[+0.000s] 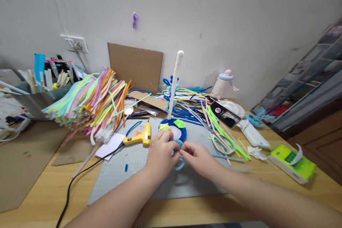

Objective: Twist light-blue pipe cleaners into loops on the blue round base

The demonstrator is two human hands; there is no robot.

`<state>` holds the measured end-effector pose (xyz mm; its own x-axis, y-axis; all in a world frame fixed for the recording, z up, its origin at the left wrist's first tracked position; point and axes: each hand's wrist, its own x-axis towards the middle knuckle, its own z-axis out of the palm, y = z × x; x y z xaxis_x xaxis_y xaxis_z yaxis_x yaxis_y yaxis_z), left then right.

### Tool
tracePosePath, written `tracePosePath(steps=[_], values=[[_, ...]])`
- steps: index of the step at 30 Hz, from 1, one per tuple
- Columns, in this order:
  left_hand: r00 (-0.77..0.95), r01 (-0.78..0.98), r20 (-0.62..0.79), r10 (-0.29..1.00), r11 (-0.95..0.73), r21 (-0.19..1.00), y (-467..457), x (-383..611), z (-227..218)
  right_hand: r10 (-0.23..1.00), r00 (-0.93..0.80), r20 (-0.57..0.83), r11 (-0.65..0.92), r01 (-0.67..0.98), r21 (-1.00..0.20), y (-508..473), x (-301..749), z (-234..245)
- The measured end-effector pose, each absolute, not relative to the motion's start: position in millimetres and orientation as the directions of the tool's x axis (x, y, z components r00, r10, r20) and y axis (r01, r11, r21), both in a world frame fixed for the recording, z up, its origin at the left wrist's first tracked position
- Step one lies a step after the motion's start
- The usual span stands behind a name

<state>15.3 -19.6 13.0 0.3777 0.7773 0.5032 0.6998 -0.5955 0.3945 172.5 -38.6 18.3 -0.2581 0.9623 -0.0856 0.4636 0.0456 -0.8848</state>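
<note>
My left hand and my right hand meet over the grey cutting mat, fingers closed in a pinch. Between them is a light blue pipe cleaner bent into loops, gripped from both sides; my fingertips partly cover it. Just behind stands a round dark blue base with a pink centre and yellow and green pieces on it. A white fuzzy post rises upright from its back edge, with blue looped shapes beside it.
A yellow glue gun lies left of my hands, its black cord running to the front edge. Scissors, a phone and green pipe cleaners lie to the right. A large multicoloured pipe-cleaner bundle is at left, a tissue pack at far right.
</note>
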Motion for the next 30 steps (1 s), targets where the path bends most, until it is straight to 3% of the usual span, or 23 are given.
tracePosePath(steps=[2, 4, 6, 8, 11, 13, 15, 17, 19, 20, 22, 24, 25, 27, 30], values=[[0.368, 0.702, 0.530, 0.764, -0.602, 0.380, -22, 15, 15, 0.873, -0.261, -0.412, -0.386, 0.146, -0.911, -37, 170, 20], [0.365, 0.706, 0.552, 0.750, -0.609, 0.361, -25, 16, 16, 0.742, -0.366, -0.562, -0.626, -0.079, -0.776, -35, 169, 23], [0.370, 0.710, 0.572, 0.732, -0.620, 0.335, -28, 16, 17, 0.672, -0.420, -0.610, -0.717, -0.163, -0.678, -34, 169, 24], [0.384, 0.709, 0.583, 0.716, -0.633, 0.311, -29, 17, 18, 0.690, -0.391, -0.610, -0.704, -0.166, -0.690, -33, 167, 23], [0.384, 0.709, 0.570, 0.726, -0.628, 0.321, -29, 17, 19, 0.858, -0.234, -0.457, -0.474, -0.019, -0.880, -33, 166, 18], [0.371, 0.710, 0.542, 0.754, -0.606, 0.357, -27, 16, 19, 0.974, -0.139, -0.177, -0.139, 0.246, -0.959, -35, 168, 16], [0.384, 0.695, 0.500, 0.777, -0.599, 0.398, -24, 15, 17, 0.951, -0.279, 0.136, 0.262, 0.489, -0.832, -37, 175, 16], [0.409, 0.672, 0.459, 0.789, -0.601, 0.433, -21, 14, 16, 0.836, -0.510, 0.201, 0.495, 0.546, -0.676, -40, 181, 19], [0.411, 0.662, 0.446, 0.795, -0.597, 0.454, -20, 14, 15, 0.805, -0.561, 0.192, 0.541, 0.563, -0.625, -42, 183, 21], [0.399, 0.663, 0.454, 0.797, -0.592, 0.458, -20, 14, 15, 0.834, -0.527, 0.165, 0.490, 0.570, -0.659, -43, 183, 21], [0.366, 0.673, 0.486, 0.793, -0.587, 0.450, -21, 15, 16, 0.950, -0.311, 0.044, 0.214, 0.539, -0.815, -44, 178, 21], [0.345, 0.684, 0.519, 0.782, -0.588, 0.431, -24, 16, 17, 0.922, -0.229, -0.312, -0.232, 0.317, -0.920, -43, 174, 21], [0.340, 0.689, 0.532, 0.775, -0.590, 0.420, -26, 16, 18, 0.846, -0.284, -0.452, -0.420, 0.168, -0.892, -43, 173, 22], [0.341, 0.695, 0.552, 0.761, -0.599, 0.397, -28, 17, 18, 0.720, -0.391, -0.574, -0.644, -0.067, -0.762, -42, 173, 23], [0.349, 0.697, 0.573, 0.742, -0.614, 0.370, -30, 18, 19, 0.661, -0.453, -0.598, -0.721, -0.162, -0.674, -40, 174, 22]])
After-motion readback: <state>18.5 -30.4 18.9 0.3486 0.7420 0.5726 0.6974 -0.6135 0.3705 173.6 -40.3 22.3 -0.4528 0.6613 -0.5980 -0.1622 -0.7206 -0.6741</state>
